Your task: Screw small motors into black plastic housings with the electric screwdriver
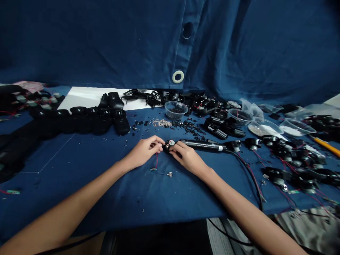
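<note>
At the middle of the table, my right hand (189, 159) is closed around a small black part with a silver motor (171, 142). My left hand (145, 151) meets it from the left, thumb and fingers pinched together at the part's edge; what exactly lies between them is too small to make out. A red wire (156, 161) hangs below the left fingers to a small green circuit board (153, 169). From the board a thin dark wire runs to a small metal piece (170, 174) on the blue cloth.
A black electric screwdriver (203, 145) with a cable lies just right of my hands. Behind are loose screws (162, 123), small black pieces (190, 128) and a clear bowl (175, 110). Black housings (92, 118) line the left; wired motor parts (300, 157) crowd the right.
</note>
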### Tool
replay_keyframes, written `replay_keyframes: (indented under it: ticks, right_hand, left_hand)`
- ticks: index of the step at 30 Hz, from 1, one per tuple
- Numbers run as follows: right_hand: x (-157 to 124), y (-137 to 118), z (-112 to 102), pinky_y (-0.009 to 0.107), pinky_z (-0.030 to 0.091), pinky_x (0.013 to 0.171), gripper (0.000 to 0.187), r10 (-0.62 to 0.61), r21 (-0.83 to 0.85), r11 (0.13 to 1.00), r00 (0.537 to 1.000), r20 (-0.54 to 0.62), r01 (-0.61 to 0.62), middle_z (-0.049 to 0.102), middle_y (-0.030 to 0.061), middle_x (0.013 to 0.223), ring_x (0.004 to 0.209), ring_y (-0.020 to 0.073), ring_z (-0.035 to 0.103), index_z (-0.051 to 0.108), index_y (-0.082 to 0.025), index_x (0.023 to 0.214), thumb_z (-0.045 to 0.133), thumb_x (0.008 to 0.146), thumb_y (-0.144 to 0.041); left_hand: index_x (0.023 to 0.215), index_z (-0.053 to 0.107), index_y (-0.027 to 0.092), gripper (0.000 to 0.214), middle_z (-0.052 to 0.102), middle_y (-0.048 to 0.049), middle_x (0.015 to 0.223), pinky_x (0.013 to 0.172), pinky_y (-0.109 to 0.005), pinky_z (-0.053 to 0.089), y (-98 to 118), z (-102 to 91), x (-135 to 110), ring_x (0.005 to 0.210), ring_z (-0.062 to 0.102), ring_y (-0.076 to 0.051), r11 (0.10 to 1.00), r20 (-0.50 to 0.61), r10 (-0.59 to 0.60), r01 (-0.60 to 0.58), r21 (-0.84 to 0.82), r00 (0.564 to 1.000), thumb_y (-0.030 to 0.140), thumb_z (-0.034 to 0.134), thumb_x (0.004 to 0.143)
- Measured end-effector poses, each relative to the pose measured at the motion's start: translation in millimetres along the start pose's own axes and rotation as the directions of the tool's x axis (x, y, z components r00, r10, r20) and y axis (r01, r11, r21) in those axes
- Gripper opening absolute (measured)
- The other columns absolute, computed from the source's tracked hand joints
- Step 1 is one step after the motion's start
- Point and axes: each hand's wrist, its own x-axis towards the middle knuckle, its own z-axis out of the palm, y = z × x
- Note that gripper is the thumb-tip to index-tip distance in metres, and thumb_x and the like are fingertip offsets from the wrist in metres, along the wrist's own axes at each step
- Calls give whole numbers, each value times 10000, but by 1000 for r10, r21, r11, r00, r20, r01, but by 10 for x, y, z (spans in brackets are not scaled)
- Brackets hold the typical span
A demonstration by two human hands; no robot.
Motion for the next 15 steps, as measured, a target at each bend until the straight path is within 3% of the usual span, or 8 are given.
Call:
replay_keyframes:
  ticks: [8,15]
  right_hand:
    - [40,-99,36,250,439,661,63,86,-16,996,996,-14,-86,526,29,863,708,128,513,497,-194,909,442,916,-224]
    - [43,-158,53,260,443,652,86,117,-76,990,993,-13,-118,552,43,899,720,137,529,500,-192,931,428,920,-237]
  left_hand:
    - [1051,593,215,219,688,-7,874,766,-265,491,9,15,-17,820,646,-134,995,27,27,-29,98,999,301,445,914]
    - [1096,591,221,237,649,-30,1110,875,-303,495,-37,84,10,989,617,-156,995,-44,69,-65,76,997,285,462,908]
